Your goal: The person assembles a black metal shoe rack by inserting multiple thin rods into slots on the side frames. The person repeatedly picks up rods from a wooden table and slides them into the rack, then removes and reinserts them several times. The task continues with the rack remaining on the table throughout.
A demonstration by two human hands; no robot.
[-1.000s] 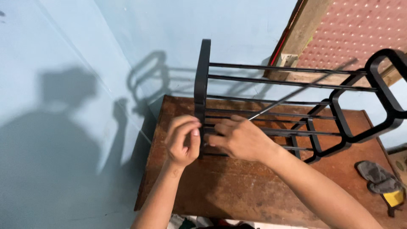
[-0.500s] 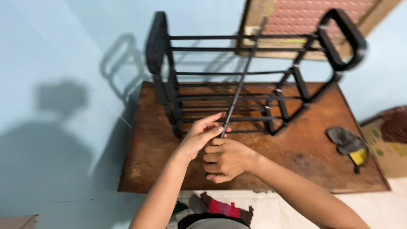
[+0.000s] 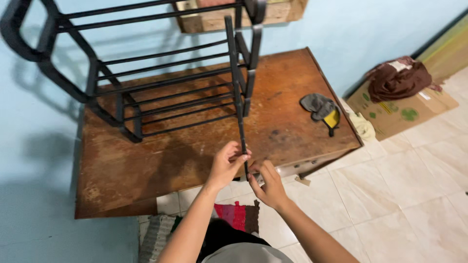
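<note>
A thin black metal rod [image 3: 237, 87] runs from my hands up past the black rack [image 3: 146, 97]. My left hand [image 3: 226, 165] pinches the rod near its lower end, at the table's front edge. Just below it, my right hand [image 3: 267, 184] grips the rod's bottom tip with thumb and fingers. The black rack, with several horizontal bars and looped side frames, stands on the worn brown wooden table [image 3: 146, 160] against the pale blue wall.
A grey and yellow glove [image 3: 322, 109] lies on the table's right part. On the tiled floor at right sits a cardboard box [image 3: 404, 107] with a brown cloth [image 3: 397, 80] on it. A striped rug [image 3: 229, 216] lies under the table edge.
The rod has come away from the rack and both hands have drawn back to the table's front edge. The view has swung right, showing the floor and box.
</note>
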